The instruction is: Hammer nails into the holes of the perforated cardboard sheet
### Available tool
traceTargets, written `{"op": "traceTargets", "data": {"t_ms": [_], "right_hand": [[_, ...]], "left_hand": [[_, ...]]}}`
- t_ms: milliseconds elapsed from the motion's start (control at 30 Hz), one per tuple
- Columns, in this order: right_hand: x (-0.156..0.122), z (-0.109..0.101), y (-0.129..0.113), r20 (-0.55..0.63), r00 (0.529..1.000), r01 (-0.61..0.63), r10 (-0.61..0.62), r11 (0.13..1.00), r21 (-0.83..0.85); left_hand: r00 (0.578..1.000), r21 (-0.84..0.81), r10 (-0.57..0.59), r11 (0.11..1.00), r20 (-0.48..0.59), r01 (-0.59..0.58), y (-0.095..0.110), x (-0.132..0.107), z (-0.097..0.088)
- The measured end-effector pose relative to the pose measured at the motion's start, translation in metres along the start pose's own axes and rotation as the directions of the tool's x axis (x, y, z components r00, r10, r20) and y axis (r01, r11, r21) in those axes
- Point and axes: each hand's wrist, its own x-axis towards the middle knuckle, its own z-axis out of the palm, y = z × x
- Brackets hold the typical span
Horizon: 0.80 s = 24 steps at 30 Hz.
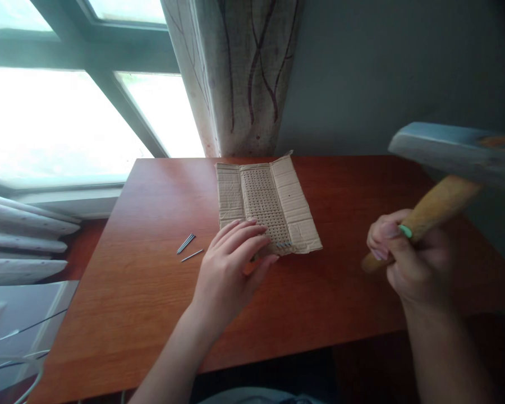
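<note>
My right hand (408,252) is wrapped round the wooden handle of a hammer (441,205), raised over the right side of the table. The hammer's metal head is at the upper right. My left hand (235,252) rests on the near end of a cardboard sheet (297,199), its fingers stretched out. Down the middle of the sheet runs a tan strip (263,193) with rows of small holes. Small bluish-grey bits show at its near end beside my left fingertips, too small to name. Several loose nails (186,243) lie left of my left hand.
The reddish-brown wooden table (151,303) reaches to a window (59,118) on the left. A patterned curtain (252,73) hangs behind the table's far edge, beside a dark wall (395,67). Cables (21,334) show at the lower left.
</note>
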Motion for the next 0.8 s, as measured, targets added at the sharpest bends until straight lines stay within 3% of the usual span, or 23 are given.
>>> {"op": "traceTargets", "data": {"t_ms": [133,233,300,400,500,667,800], "right_hand": [[0.011,0.025,0.013,0.030,0.994,-0.105,0.101,0.941,0.320],[0.013,0.037,0.020,-0.030,0.996,-0.067,0.085,0.918,0.390],[0.013,0.040,0.024,-0.048,0.997,-0.041,0.065,0.920,0.390],[0.013,0.041,0.028,-0.053,0.998,-0.018,0.044,0.908,0.418],[0.013,0.041,0.031,-0.035,0.999,-0.013,0.033,0.893,0.451],[0.010,0.043,0.034,-0.057,0.998,0.014,0.015,0.878,0.479],[0.008,0.046,0.036,-0.094,0.995,0.034,0.015,0.866,0.500]], "left_hand": [[0.990,0.046,-0.070,0.996,-0.125,0.076,-0.005,-0.007,-0.022],[0.960,0.162,-0.184,0.962,-0.211,0.220,-0.025,-0.020,-0.040],[0.945,0.278,-0.253,0.911,-0.208,0.305,-0.043,-0.033,-0.050],[0.949,0.468,-0.308,0.831,-0.065,0.301,-0.067,-0.055,-0.060],[0.956,0.598,-0.282,0.780,0.075,0.183,-0.080,-0.070,-0.063],[0.913,0.678,-0.306,0.733,0.269,0.046,-0.081,-0.072,-0.060],[0.885,0.733,-0.354,0.680,0.304,0.021,-0.078,-0.069,-0.055]]}}
